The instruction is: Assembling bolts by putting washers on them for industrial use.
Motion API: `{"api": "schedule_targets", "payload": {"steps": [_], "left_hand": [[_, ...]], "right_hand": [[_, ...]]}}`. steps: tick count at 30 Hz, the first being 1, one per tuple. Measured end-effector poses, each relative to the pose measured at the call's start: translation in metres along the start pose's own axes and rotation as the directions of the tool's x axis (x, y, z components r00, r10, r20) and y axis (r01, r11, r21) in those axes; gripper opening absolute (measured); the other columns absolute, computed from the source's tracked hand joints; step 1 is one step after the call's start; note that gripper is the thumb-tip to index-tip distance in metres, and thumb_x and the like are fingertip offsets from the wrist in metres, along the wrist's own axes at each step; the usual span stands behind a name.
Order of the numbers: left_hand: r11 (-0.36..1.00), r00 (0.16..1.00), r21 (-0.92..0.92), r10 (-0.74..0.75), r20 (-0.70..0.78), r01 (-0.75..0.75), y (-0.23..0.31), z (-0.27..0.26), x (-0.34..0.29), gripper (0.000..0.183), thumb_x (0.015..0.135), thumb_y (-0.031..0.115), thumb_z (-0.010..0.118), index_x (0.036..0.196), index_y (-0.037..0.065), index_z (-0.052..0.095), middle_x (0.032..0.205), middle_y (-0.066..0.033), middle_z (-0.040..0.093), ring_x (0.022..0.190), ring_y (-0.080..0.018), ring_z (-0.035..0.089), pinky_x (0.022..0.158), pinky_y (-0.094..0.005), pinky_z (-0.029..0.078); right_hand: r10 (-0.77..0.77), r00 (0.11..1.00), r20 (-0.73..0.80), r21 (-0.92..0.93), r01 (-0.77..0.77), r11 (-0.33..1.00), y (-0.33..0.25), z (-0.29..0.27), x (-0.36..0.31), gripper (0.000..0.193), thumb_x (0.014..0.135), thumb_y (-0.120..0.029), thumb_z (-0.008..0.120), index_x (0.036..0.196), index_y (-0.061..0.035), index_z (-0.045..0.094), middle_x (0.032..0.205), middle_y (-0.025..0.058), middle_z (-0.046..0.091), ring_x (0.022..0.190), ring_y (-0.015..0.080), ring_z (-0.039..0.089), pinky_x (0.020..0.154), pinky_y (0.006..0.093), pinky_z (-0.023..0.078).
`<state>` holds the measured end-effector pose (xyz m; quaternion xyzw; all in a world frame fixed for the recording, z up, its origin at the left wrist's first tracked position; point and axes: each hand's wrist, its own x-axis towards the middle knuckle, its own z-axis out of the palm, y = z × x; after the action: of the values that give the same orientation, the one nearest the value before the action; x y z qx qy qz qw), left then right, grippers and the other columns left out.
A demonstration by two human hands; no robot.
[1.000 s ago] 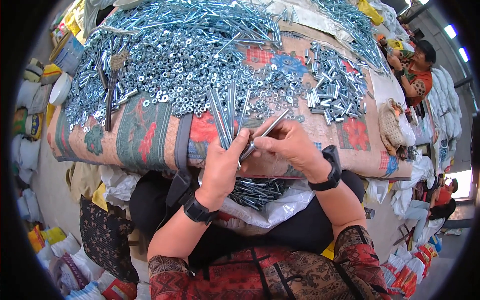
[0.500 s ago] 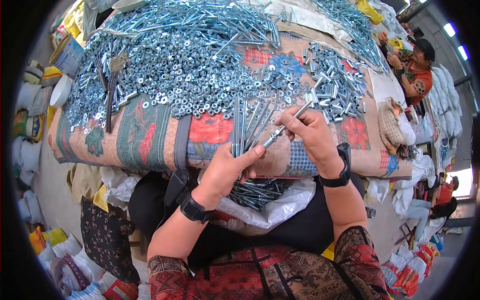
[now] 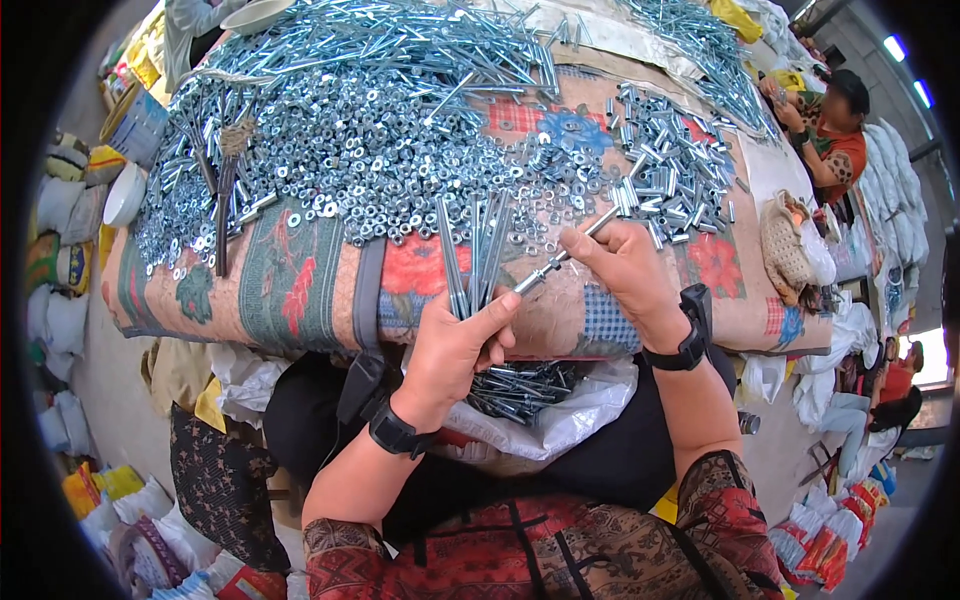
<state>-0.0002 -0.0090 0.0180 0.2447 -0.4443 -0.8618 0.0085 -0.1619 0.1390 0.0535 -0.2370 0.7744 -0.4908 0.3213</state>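
Observation:
My left hand [image 3: 455,345] is closed around a fanned bundle of long metal rods [image 3: 478,265] that point up and away. Its thumb and forefinger also pinch the near end of a long bolt [image 3: 548,268], which slants up to the right. On that bolt sit a wider sleeve-like part and what looks like a nut. My right hand [image 3: 635,275] grips the bolt's far part between thumb and fingers. Just beyond both hands lie loose nuts [image 3: 370,160] in a wide heap, and short metal sleeves [image 3: 672,185] are piled to the right.
A patterned cloth [image 3: 420,262] covers the table. Long rods [image 3: 380,45] lie heaped at the back. A dark-handled tool [image 3: 222,225] rests at left. In my lap, a white bag [image 3: 590,405] holds several bolts. Another person [image 3: 835,140] sits at the far right.
The rods in my left hand have tilted and drawn closer together. My right fingers have shifted slightly along the bolt, and the part on it sits differently.

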Motion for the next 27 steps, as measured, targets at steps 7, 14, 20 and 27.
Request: {"api": "schedule_targets", "payload": {"steps": [7,14,20,27], "left_hand": [[0.999,0.998,0.033,0.036,-0.043,-0.035,-0.005,0.005,-0.001,0.019,0.086,0.020,0.070,0.094,0.005,0.060,0.063,-0.0008,0.059,0.045,-0.0046,0.050,0.039,-0.0167,0.032],[0.993,0.996,0.103,0.064,-0.058,-0.057,-0.007,0.004,-0.001,0.020,0.087,0.019,0.069,0.096,0.004,0.059,0.065,-0.0018,0.060,0.047,-0.0050,0.052,0.042,-0.0170,0.037],[0.989,0.993,0.121,0.089,-0.081,-0.079,-0.006,0.005,0.000,0.019,0.086,0.019,0.070,0.094,0.004,0.060,0.064,-0.0017,0.060,0.047,-0.0054,0.053,0.040,-0.0167,0.035],[0.990,0.990,0.109,0.101,-0.097,-0.091,-0.004,0.004,-0.005,0.020,0.086,0.020,0.070,0.094,0.004,0.061,0.063,-0.0018,0.060,0.046,-0.0056,0.053,0.040,-0.0167,0.035]], "right_hand": [[-0.298,0.945,-0.135,0.385,0.327,0.863,0.009,0.011,0.006,0.031,0.088,-0.031,0.068,0.094,-0.0006,0.069,0.067,-0.0039,0.056,0.064,0.0014,0.046,0.055,0.0219,0.037],[-0.477,0.809,-0.343,0.089,0.533,0.841,0.018,0.023,0.014,0.033,0.089,-0.032,0.066,0.093,0.0013,0.066,0.062,-0.0026,0.055,0.056,0.0029,0.047,0.051,0.0203,0.038],[-0.160,0.980,-0.120,0.037,0.165,0.986,0.011,0.016,0.005,0.029,0.092,-0.026,0.062,0.099,0.0020,0.066,0.070,0.0023,0.063,0.064,0.0061,0.057,0.063,0.0198,0.045],[-0.020,0.999,-0.029,-0.053,0.018,0.998,0.007,0.009,0.006,0.033,0.090,-0.029,0.065,0.103,0.0016,0.065,0.077,0.0044,0.066,0.069,0.0068,0.058,0.062,0.0216,0.046]]}}
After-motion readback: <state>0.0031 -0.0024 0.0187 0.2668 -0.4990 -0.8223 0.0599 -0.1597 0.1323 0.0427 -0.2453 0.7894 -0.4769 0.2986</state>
